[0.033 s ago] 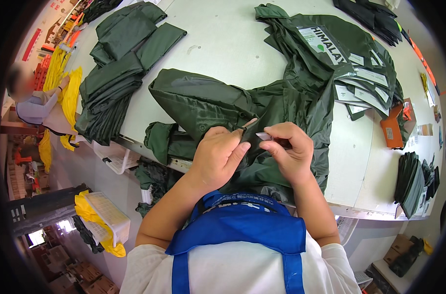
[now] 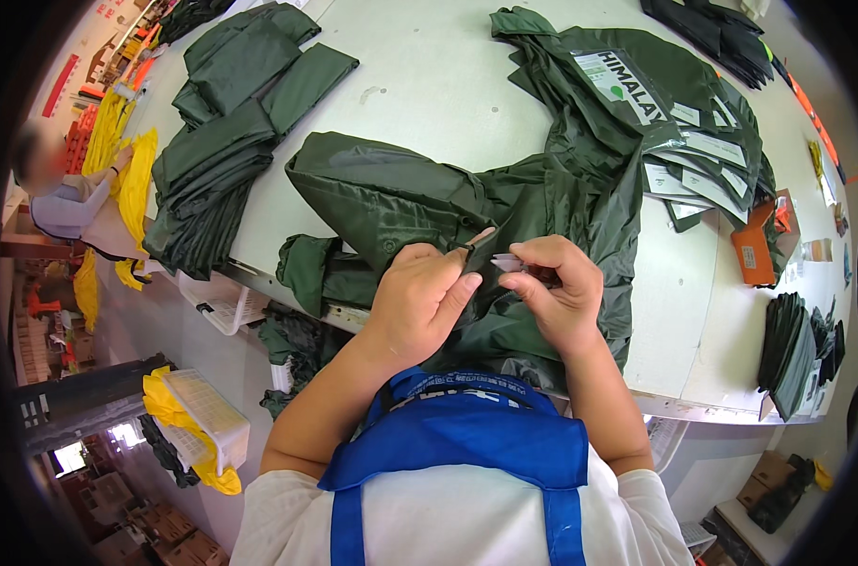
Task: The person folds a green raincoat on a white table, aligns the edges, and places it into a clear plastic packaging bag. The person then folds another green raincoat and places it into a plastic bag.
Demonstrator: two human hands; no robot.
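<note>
A dark green hooded raincoat (image 2: 580, 198) lies bunched on the table in front of me, its hood (image 2: 344, 179) toward the left. My left hand (image 2: 421, 294) is closed on the raincoat's edge, with a dark fold pinched near the fingertips. Close on its right, my right hand (image 2: 563, 288) pinches small silvery thread snips (image 2: 507, 263), pale blades pointing left at the cloth. Most of the snips is hidden in the fingers. Whether the blades touch the fabric I cannot tell.
Folded green garments (image 2: 212, 179) are piled at left. Bagged garments with white labels (image 2: 702, 160) lie at right, beside an orange box (image 2: 757, 250). Another person (image 2: 75, 203) handles yellow garments at far left. A white basket (image 2: 207, 420) holds yellow cloth below the table's left side.
The pale blades in my right hand look slightly farther apart. Both hands and the raincoat otherwise stay in place.
</note>
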